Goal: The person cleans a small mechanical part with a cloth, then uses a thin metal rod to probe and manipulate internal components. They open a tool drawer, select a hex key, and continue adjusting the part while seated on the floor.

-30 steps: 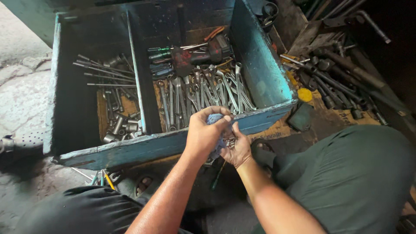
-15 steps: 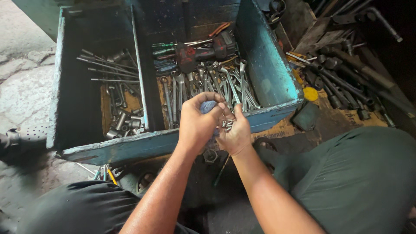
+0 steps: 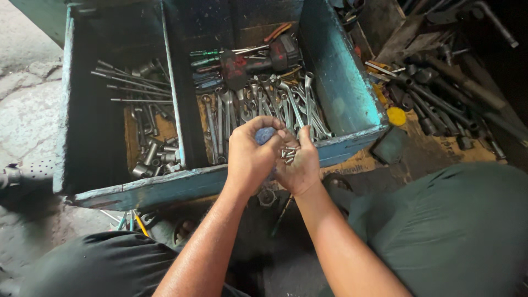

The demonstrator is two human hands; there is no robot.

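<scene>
**Two hands over the blue toolbox**

The left hand is curled around a small blue piece, pinched at the fingertips so that only its rounded top shows. Pressed against it, the right hand lies palm up and cupped, cradling a little heap of small bolts. The blue piece sits just above and to the left of that heap, so the left hand is the nearer one to it; too little of it shows to tell its long axis or which way it points. The bolts lie jumbled, pointing every way.

Both hands hover over the front wall of the blue toolbox. Just beyond them, in the right compartment, spanners lie mostly lengthwise, away from the person, with a red-handled tool across the back. The left compartment holds sockets and long rods (these lie crosswise). More tools sprawl on the floor to the right.
</scene>
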